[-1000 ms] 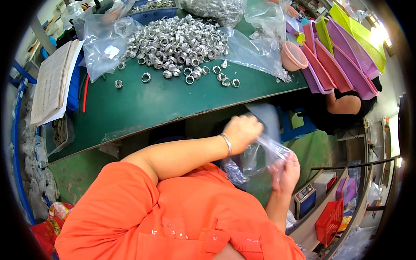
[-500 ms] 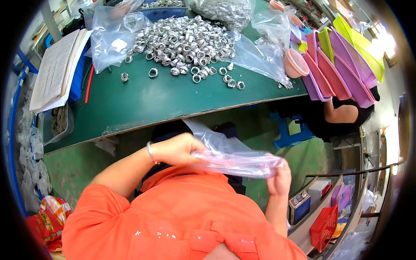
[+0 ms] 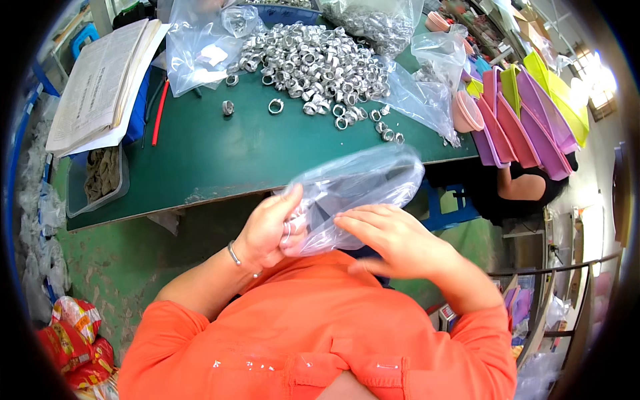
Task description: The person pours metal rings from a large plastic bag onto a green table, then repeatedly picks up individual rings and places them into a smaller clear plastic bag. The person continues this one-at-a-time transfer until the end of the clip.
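Note:
A clear plastic bag (image 3: 373,175) is held in front of my chest, its far end puffed out over the table's front edge. My left hand (image 3: 270,227) is closed on the bag's near left side, fingers curled round the film. Against the bag's near right side lies my right hand (image 3: 393,240), fingers stretched out and slightly smeared by motion. Beyond them, a big heap of silvery metal rings (image 3: 313,67) is spread on the green table (image 3: 200,153). Several loose rings, one of them a single ring (image 3: 275,106), lie at the heap's near edge.
Papers (image 3: 100,87) and a clear tub (image 3: 100,180) sit at the table's left, near a red stick (image 3: 160,113). Stacked pink, purple and green bins (image 3: 513,120) stand at the right, with a person (image 3: 527,187) beside them. A blue stool (image 3: 453,210) is below.
The bag has gone from stretched flat between both hands to puffed open and lifted toward the table. My right hand has moved left, from gripping its end to lying flat against it.

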Motion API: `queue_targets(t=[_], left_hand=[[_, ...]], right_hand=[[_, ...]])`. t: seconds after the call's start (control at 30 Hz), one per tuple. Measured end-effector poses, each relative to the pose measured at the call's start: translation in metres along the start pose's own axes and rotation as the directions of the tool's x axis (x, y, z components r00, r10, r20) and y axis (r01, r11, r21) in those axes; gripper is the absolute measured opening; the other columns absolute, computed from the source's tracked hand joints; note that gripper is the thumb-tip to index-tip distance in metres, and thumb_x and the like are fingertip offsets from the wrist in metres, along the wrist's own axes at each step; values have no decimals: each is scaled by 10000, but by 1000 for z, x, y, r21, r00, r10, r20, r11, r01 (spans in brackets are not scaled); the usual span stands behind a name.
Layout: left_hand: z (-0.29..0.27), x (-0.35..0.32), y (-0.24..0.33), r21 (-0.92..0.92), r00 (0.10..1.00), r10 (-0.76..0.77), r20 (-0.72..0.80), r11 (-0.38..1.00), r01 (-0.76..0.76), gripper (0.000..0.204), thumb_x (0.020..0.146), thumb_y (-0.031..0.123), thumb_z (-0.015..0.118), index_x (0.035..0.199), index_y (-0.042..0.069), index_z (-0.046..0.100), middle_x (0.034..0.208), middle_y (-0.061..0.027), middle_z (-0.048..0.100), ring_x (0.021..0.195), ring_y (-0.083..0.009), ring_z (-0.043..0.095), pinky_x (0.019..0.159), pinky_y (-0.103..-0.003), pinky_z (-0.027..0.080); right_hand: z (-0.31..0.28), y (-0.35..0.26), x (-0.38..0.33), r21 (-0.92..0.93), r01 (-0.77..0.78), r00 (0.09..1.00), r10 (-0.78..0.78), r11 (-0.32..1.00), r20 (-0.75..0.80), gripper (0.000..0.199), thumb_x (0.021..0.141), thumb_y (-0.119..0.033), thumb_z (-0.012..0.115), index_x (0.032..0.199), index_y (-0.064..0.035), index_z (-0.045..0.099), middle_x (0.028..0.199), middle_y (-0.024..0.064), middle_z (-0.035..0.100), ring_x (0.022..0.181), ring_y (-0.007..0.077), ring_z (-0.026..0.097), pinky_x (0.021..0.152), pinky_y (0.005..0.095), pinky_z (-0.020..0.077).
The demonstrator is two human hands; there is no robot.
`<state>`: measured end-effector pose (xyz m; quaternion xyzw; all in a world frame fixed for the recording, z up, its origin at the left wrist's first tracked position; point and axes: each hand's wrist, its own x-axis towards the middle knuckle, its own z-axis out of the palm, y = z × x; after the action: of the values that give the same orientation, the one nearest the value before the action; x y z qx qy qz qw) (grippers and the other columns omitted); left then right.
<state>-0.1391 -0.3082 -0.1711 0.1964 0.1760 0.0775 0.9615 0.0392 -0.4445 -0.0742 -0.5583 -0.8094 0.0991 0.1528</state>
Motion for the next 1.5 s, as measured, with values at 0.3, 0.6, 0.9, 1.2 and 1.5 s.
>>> queue_targets(t=[0.3,0.6,0.9,1.2,1.5], left_hand=[[-5,-55,58,542,373,419,828,-430,-722,705,702,498,787,1183,39,553,1045,-88,617,1090,-259,571,975,-407,402],[-49,-50,76,655,701,58,711,-417,-630,320,772,362,707,677,78,594,673,-59,522,732,-266,564,772,-414,474],[-53,-12,71,625,614,230,755,-534,-569,395,773,470,709,618,126,592,617,-12,458,644,-199,509,598,-320,370],[-64,14,61,727,590,446,673,-249,-640,223,660,282,829,695,104,700,599,-16,569,584,-194,542,600,-310,372],[-62,15,56,825,621,578,529,-180,-535,149,732,137,736,690,12,669,627,-85,616,579,-204,577,554,-305,435]], right_hand=[[-25,-9,54,-238,112,823,44,965,566,137,664,-71,680,800,-55,684,992,102,636,1023,298,593,827,361,468],[-27,46,78,0,-614,211,163,790,964,347,970,-323,563,1114,-20,654,1053,163,677,977,209,631,850,332,489],[16,205,53,-66,-675,710,622,735,-329,391,862,-366,671,1134,-87,632,1116,102,628,1059,285,564,895,446,443],[90,187,80,-158,-508,737,332,847,-589,306,792,-342,694,987,-106,677,1015,58,621,985,301,555,780,446,433],[93,191,82,-93,-489,716,338,867,-611,342,779,-374,686,960,-84,677,1009,69,609,977,285,551,764,430,404]])
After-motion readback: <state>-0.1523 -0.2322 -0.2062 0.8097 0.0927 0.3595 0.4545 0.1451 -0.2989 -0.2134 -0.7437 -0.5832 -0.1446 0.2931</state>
